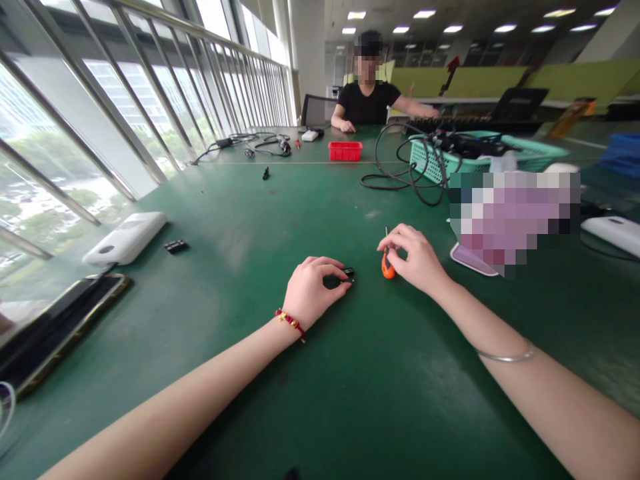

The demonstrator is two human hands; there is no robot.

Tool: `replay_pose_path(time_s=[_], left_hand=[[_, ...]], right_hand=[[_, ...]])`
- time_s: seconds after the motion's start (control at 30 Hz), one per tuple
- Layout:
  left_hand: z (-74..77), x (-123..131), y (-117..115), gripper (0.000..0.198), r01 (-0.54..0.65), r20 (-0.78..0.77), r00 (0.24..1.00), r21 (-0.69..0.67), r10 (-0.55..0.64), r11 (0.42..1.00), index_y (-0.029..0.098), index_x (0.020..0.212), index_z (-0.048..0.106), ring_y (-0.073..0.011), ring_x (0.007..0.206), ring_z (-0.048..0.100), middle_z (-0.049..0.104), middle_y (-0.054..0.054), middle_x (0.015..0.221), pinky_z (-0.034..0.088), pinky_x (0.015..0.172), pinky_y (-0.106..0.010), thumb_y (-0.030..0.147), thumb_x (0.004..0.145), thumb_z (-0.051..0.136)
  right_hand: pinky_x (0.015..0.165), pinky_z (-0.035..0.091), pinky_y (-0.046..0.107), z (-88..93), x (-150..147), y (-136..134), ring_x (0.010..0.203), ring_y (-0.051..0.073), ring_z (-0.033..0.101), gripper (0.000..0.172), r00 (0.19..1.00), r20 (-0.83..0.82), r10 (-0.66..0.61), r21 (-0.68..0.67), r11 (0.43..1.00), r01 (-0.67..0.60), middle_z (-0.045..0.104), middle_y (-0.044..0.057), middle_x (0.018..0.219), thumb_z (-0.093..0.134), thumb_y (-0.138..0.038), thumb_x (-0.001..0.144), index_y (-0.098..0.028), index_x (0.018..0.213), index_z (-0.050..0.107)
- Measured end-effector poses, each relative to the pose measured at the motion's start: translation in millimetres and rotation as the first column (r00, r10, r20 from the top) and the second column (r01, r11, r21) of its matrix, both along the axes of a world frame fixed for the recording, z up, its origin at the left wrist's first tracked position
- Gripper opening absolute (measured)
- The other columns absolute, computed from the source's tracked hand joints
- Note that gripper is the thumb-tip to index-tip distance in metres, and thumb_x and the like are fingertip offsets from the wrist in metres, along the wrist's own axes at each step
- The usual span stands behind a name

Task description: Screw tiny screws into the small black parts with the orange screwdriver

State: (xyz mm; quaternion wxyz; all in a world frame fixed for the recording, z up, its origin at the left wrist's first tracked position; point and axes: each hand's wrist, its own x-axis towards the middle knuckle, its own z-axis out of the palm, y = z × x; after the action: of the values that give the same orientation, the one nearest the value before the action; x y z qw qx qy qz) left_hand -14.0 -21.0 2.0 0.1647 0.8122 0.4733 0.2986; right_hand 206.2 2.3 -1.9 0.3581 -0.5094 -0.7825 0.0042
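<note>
My left hand (315, 290) rests on the green table, its thumb and fingers closed around a small black part (347, 272). Much of that part is hidden by the fingers, so its kind does not show. Just to the right, my right hand (411, 257) pinches a small screwdriver (388, 268) with an orange and black handle. The thin metal shaft points away from me, and the orange end lies toward me at the table surface. A gap of bare table separates the two hands.
Another black part (176, 247) lies left, near a white power bank (125, 238) and a phone (65, 327). Farther off are a small black piece (266, 174), a red bin (345, 151), cables and a teal basket (425, 162). A person (367, 100) sits opposite.
</note>
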Motion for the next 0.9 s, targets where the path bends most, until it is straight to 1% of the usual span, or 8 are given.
replay_pose_path(time_s=[0.13,0.27,0.37,0.47,0.57,0.7,0.8,0.9], left_hand=[[2.6,-2,0,0.010,0.001,-0.027,1.000,-0.002,-0.001,1.000,0.024,0.075,0.071,-0.0193,0.091,0.057,0.070,0.002,0.094,0.046,0.085,-0.035,0.028,0.073,0.062],[5.1,-15,1,0.011,-0.030,-0.057,0.998,0.021,0.031,0.999,0.024,0.075,0.071,-0.0204,0.092,0.058,0.070,0.001,0.093,0.046,0.085,-0.037,0.029,0.072,0.062],[7.1,-39,3,0.013,-0.071,-0.053,0.996,0.025,0.072,0.997,0.024,0.074,0.071,-0.0212,0.091,0.059,0.070,0.000,0.092,0.045,0.087,-0.038,0.032,0.072,0.062],[12.0,-75,8,0.018,-0.156,-0.038,0.987,-0.015,0.156,0.988,0.023,0.076,0.071,-0.0211,0.089,0.062,0.070,-0.002,0.093,0.045,0.088,-0.036,0.037,0.071,0.061],[19.8,-115,13,0.022,-0.287,-0.112,0.953,-0.027,0.282,0.958,0.022,0.076,0.070,-0.0216,0.087,0.063,0.070,-0.002,0.092,0.045,0.086,-0.032,0.041,0.070,0.061],[28.6,-158,14,0.025,-0.459,-0.269,0.854,0.015,0.445,0.888,0.020,0.078,0.069,-0.0228,0.090,0.061,0.070,-0.003,0.095,0.043,0.085,-0.031,0.042,0.068,0.061],[30.1,-173,10,0.030,-0.578,-0.312,0.775,0.002,0.549,0.816,0.019,0.082,0.069,-0.0237,0.090,0.060,0.069,-0.003,0.095,0.044,0.081,-0.031,0.044,0.066,0.061],[29.4,-175,8,0.029,-0.598,-0.270,0.766,0.033,0.583,0.801,0.019,0.080,0.068,-0.0239,0.094,0.058,0.068,-0.004,0.097,0.043,0.083,-0.030,0.043,0.065,0.062]], right_hand=[[0.062,0.040,0.026,-0.2,15,4,0.068,0.013,0.050,0.035,0.991,0.123,0.051,-0.115,0.993,-0.037,0.051,0.003,0.086,0.043,-0.004,0.071,-0.023,0.089,0.068],[0.062,0.041,0.026,0.3,28,6,0.069,0.013,0.050,0.040,0.972,0.219,0.082,-0.179,0.983,-0.043,0.049,0.003,0.087,0.042,-0.003,0.072,-0.025,0.091,0.070],[0.061,0.041,0.025,-0.2,31,7,0.068,0.012,0.051,0.038,0.973,0.215,0.083,-0.205,0.978,-0.038,0.051,0.003,0.088,0.045,-0.006,0.073,-0.026,0.096,0.069],[0.058,0.039,0.024,0.3,25,5,0.064,0.011,0.050,0.033,0.970,0.233,0.065,-0.189,0.982,-0.021,0.053,0.002,0.089,0.048,-0.009,0.073,-0.025,0.095,0.067],[0.058,0.038,0.024,2.2,14,2,0.065,0.012,0.051,0.028,0.959,0.275,0.067,-0.165,0.986,-0.021,0.054,0.002,0.089,0.048,-0.011,0.074,-0.024,0.092,0.065],[0.061,0.038,0.024,2.9,4,-3,0.070,0.013,0.053,0.026,0.955,0.283,0.093,-0.169,0.985,-0.046,0.054,0.002,0.087,0.047,-0.011,0.075,-0.024,0.091,0.063],[0.062,0.038,0.025,1.3,0,-3,0.071,0.014,0.053,0.025,0.955,0.282,0.090,-0.165,0.985,-0.044,0.054,0.002,0.089,0.047,-0.011,0.076,-0.023,0.090,0.063],[0.063,0.038,0.025,-0.6,0,-4,0.071,0.014,0.053,0.025,0.958,0.276,0.080,-0.165,0.986,-0.035,0.054,0.002,0.089,0.047,-0.011,0.076,-0.023,0.090,0.063]])
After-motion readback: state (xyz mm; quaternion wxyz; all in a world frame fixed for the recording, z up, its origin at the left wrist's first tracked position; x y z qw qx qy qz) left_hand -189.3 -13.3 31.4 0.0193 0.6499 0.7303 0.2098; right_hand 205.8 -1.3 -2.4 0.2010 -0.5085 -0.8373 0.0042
